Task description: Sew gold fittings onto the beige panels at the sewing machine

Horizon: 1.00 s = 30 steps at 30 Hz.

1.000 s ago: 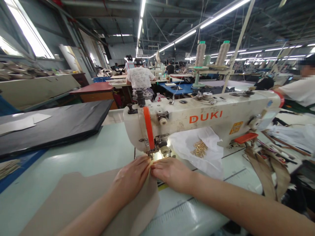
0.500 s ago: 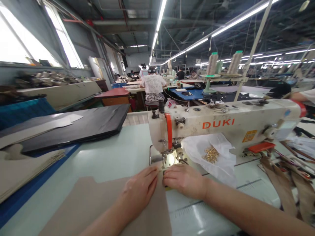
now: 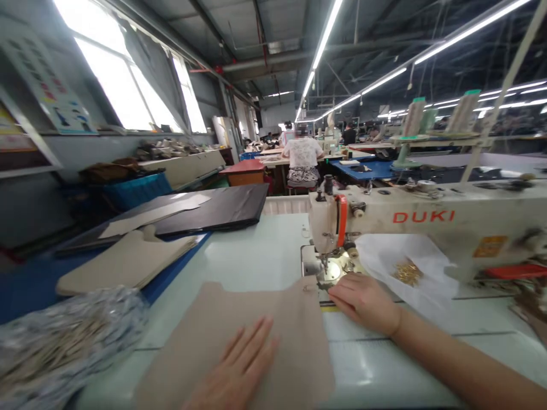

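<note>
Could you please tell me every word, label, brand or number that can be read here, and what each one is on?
On the sewing machine arm: "DUKI", in orange-red capitals.
On the yellow label: too blurred to read.
On the wall poster: too small to read.

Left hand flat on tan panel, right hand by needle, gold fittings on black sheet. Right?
No: the head view shows the gold fittings on a white plastic bag, not the black sheet. The left hand on the tan panel and right hand stand.

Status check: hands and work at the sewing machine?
Left hand flat on beige panel. Right hand at panel's edge, by presser foot. White plastic bag of gold fittings beside it.
</note>
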Motion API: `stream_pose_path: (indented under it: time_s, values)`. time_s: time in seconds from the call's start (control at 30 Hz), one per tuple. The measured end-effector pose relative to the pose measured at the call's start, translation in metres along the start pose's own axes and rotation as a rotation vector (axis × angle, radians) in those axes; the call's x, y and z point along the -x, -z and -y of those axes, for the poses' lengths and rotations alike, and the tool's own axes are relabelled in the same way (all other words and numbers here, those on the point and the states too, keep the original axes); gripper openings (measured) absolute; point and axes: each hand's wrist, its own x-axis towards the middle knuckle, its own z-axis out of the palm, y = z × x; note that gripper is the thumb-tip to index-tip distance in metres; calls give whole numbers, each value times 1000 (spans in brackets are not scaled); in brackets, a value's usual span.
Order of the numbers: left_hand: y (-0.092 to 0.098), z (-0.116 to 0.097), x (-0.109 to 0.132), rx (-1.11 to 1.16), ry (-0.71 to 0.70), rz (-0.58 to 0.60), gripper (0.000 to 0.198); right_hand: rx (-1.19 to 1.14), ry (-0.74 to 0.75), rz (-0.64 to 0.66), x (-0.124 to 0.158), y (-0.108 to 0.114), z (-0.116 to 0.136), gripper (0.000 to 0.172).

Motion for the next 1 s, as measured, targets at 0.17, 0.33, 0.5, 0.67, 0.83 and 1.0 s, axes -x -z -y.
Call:
stream_pose_path:
  time_s: [0.17, 0.33, 0.5, 0.67, 0.83, 1.0]
  values:
    - [51, 47, 0, 22, 405, -59, 35, -80, -33, -17, 1, -5, 1, 26]
    - [125, 119, -103, -326, 530, -372, 35, -111, 3, -48, 0, -7, 0, 22]
    - [98, 178, -188, -303, 595, -273, 30, -103, 36, -134, -4, -9, -2, 19]
    - [10, 214, -198, -194, 721, -144, 42, -129, 9, -127, -7, -13, -7, 20]
    - [-21, 226, -193, -138, 784, -108, 60, -130, 24, -145, -12, -12, -8, 20]
    - [7, 225, -184, -163, 803, -168, 65, -134, 56, -160, -10, -9, -9, 20]
